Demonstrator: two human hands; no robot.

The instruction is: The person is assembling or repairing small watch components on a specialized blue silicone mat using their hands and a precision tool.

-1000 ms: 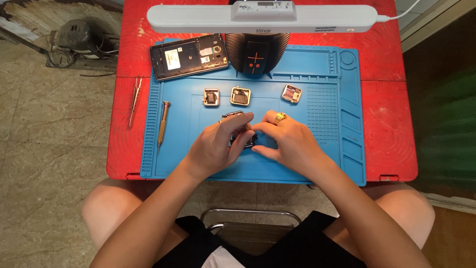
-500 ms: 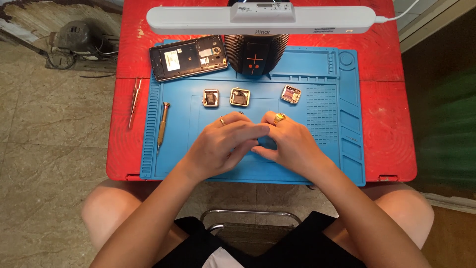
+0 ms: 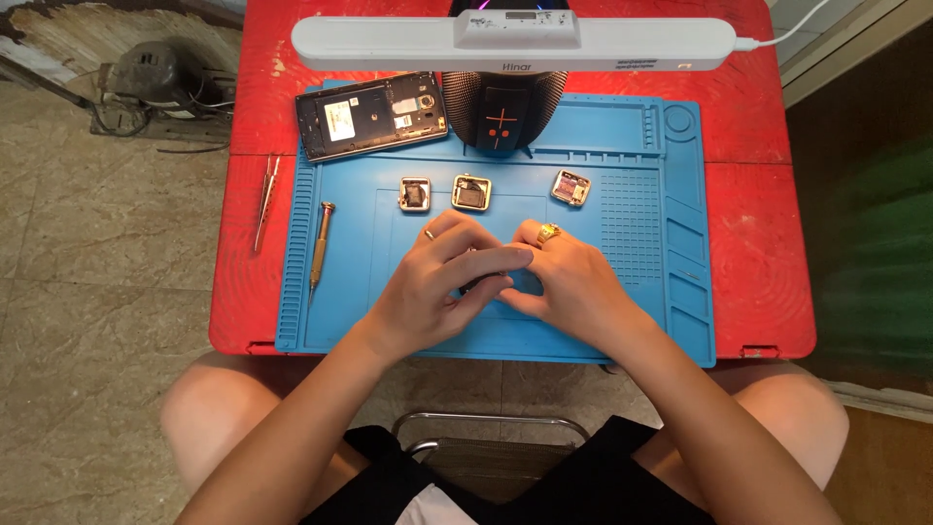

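My left hand [image 3: 437, 287] and my right hand [image 3: 564, 282] meet over the middle of the blue work mat [image 3: 632, 292]. Their fingers close together around a small dark part [image 3: 483, 284], which is mostly hidden between them. Each hand wears a ring. Just beyond my fingers three small square metal-framed parts lie in a row: one at the left [image 3: 415, 193], one in the middle [image 3: 471, 192], one at the right [image 3: 571, 188].
An opened black phone [image 3: 372, 115] lies at the mat's back left, next to a dark round speaker [image 3: 501, 117]. A screwdriver [image 3: 321, 248] lies on the mat's left edge, tweezers [image 3: 263, 202] on the red table [image 3: 758, 194]. A white lamp bar [image 3: 515, 44] hangs overhead.
My left hand has slid a little to the right, and its fingers now overlap my right hand's fingertips over the small part. The rest stays where it was.
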